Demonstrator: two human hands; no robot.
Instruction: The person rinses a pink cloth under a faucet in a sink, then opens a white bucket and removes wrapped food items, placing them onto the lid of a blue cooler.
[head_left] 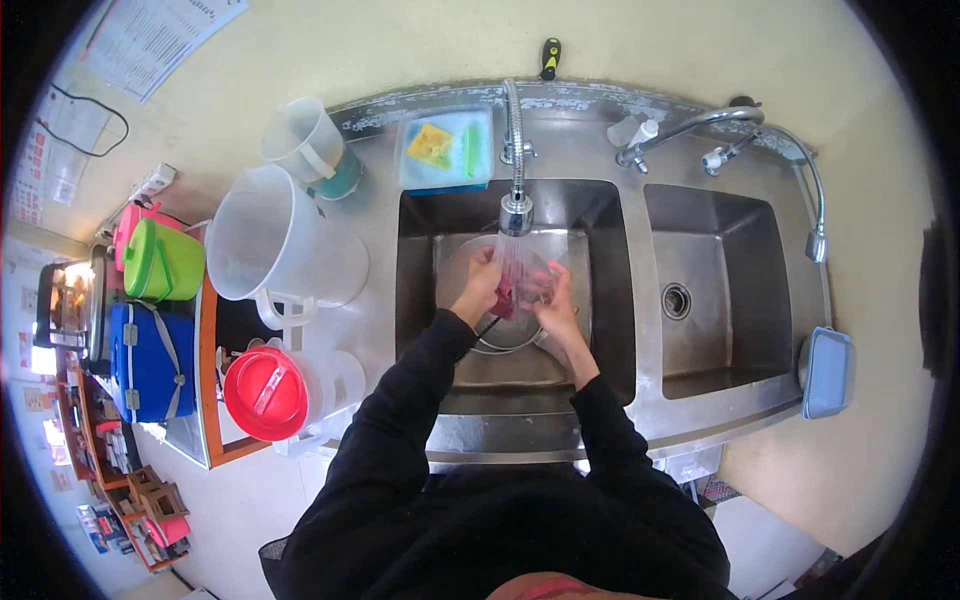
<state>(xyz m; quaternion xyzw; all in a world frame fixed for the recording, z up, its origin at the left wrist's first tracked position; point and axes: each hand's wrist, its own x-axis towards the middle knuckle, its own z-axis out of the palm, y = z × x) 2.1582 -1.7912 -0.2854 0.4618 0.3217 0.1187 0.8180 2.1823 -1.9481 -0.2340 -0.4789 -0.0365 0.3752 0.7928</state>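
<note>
Under the running faucet (516, 212), both my hands are in the left sink basin (612, 350). My left hand (481, 284) is closed on a small dark-red thing (505, 299), whose kind is blurred by the falling water. My right hand (560, 308) curls its fingers around a see-through, pink-tinged thing (538, 287) beside it; its exact shape is hard to make out. Below the hands sits a round clear bowl-like vessel (455, 262), with a thin dark handle-like strip near its lower edge. Hands and water partly hide it.
Behind the basin stands a tray (405, 178) with a yellow sponge (430, 146). Large clear pitchers (340, 262) and a red-lidded jug (265, 393) line the left counter. A second basin (720, 340) and curved tap (690, 122) are on the right. A blue tub (828, 372) hangs at the right edge.
</note>
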